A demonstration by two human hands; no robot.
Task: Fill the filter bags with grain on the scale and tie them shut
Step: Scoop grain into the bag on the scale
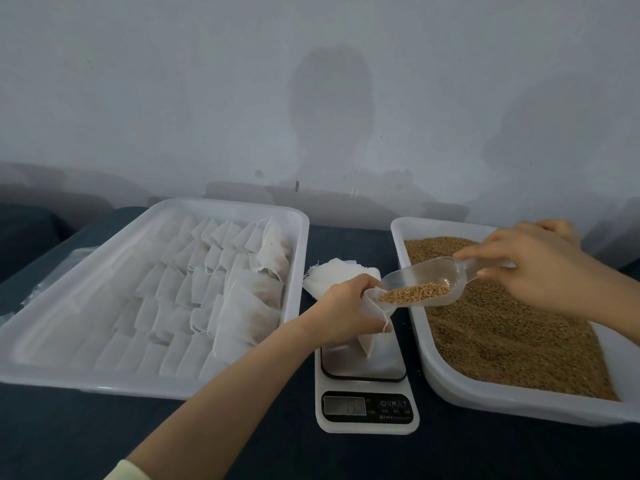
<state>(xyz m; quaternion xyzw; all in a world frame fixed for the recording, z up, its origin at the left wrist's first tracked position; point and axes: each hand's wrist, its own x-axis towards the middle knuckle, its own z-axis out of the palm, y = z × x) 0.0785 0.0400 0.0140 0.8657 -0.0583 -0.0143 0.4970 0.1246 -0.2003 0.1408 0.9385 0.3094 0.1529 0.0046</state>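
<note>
Scale (367, 422) buttons: a power sign (383, 403), then the letter M (393, 403), then the letter T (404, 403), all pale on the black strip.
Words under the buttons: too tiny to read.
Screen (344, 406): grey, and its numbers are too blurry to read.
Print under the screen: one small line, too blurry to read.

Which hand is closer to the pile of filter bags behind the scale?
Left. The left hand holds a bag right beside the pile; the right hand grips the scoop over the grain tray.
</note>
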